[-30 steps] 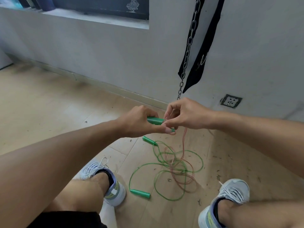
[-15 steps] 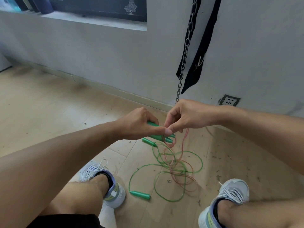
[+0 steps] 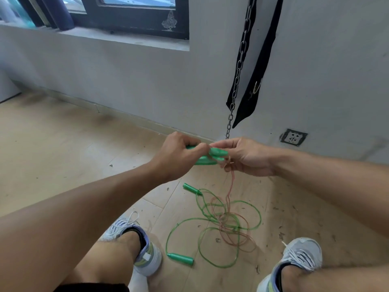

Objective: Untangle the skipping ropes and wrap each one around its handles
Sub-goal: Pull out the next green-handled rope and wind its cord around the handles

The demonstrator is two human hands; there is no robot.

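The left hand (image 3: 176,157) grips two green handles (image 3: 207,157) together; at its three o'clock, the right hand (image 3: 248,158) pinches the orange rope (image 3: 231,182) at their tips.

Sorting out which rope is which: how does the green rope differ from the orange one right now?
The green rope lies wholly on the floor with both its handles down; the orange rope rises from the pile to the right hand. The green rope looks thicker and spreads in wide loops; the orange rope is thinner and bunched. Both are translucent and still tangled together.
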